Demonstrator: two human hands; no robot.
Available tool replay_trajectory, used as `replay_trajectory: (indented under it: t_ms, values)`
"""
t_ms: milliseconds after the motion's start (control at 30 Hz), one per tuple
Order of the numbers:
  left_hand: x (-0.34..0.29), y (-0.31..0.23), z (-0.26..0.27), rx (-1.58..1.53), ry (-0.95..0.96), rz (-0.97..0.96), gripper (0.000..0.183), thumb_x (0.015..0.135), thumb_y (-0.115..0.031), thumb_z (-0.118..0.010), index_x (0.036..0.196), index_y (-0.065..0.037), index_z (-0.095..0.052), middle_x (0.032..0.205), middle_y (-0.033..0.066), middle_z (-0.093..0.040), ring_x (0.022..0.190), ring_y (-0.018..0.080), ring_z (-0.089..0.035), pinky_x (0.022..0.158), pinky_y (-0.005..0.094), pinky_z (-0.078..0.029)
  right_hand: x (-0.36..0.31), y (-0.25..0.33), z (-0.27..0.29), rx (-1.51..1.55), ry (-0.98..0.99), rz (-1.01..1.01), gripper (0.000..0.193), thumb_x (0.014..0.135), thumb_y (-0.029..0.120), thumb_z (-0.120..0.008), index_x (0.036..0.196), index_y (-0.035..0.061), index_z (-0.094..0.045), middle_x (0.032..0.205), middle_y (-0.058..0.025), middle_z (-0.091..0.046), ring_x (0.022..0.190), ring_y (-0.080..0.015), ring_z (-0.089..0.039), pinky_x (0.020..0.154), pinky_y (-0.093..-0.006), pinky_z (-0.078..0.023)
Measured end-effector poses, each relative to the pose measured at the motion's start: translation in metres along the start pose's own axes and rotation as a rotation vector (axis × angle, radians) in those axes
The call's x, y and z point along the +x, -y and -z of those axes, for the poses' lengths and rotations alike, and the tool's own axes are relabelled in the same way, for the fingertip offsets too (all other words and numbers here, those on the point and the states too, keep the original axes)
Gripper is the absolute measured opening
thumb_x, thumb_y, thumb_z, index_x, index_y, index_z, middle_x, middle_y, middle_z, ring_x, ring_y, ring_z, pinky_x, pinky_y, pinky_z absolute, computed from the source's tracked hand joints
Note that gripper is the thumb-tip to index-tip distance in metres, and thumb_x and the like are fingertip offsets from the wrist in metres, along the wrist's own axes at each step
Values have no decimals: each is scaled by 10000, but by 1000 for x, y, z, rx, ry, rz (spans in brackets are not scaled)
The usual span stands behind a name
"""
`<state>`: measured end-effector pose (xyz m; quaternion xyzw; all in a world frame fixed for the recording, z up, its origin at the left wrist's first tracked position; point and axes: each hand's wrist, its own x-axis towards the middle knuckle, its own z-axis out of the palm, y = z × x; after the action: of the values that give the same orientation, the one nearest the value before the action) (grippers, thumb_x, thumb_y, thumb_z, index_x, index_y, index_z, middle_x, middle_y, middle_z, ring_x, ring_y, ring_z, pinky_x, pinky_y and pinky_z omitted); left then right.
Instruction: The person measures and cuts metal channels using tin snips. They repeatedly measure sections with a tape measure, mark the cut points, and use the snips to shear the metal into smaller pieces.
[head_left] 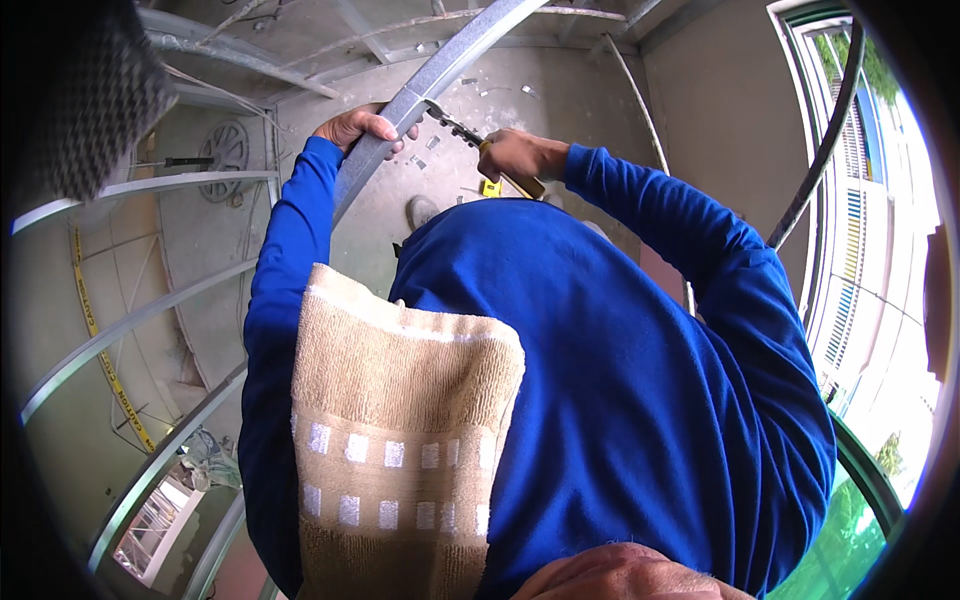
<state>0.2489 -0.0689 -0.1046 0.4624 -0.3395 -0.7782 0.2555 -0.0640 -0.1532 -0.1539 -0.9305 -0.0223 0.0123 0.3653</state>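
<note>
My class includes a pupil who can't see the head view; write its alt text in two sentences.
A left hand grips a metal channel while the right hand holds a tool, its tip at the channel's edge. Below, a tan towel lies over a blue shirt.

I have both hands out ahead of the torso (620,390), near each other but apart. The left arm (279,260) reaches forward along the left side, its hand (358,128) clasped — thumb laid over the top, fingertips showing beyond it. The right arm (670,205) juts outward at a bent elbow, the forearm angling back inward; I see that hand (515,155) curled into a fist-like grip — knuckles forward, wrist bare below the sleeve.
</note>
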Motion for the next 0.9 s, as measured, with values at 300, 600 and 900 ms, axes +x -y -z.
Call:
replay_trajectory:
  t_ms: [300, 600, 900]
  values:
    - [-4, -7, 5, -130, 91, 67, 841, 687, -269, -829, 1408, 5, -491, 1173, 99, -641, 901, 156, -667, 803, 297, -577, 10, 6, -15, 393, -21, -717, 384, 670, 324, -696, 851, -6, -767, 872, -242, -720, 835, -356, -690, 741, -435, -527]
    - [-5, -15, -3, -150, 76, 97, 792, 674, -264, -812, 1358, 7, -516, 1095, 101, -648, 869, 164, -662, 781, 302, -573, 0, 47, 13, 425, -85, -837, 255, 727, 233, -685, 837, 5, -718, 922, -200, -704, 896, -323, -692, 760, -412, -523]
    - [-10, -32, -17, -15, 73, 153, 755, 671, -275, -797, 1324, -2, -533, 1006, 86, -629, 829, 158, -637, 770, 307, -557, -2, 36, 21, 551, -28, -525, 360, 796, 246, -628, 1010, -17, -749, 815, -211, -691, 766, -282, -680, 675, -423, -520]
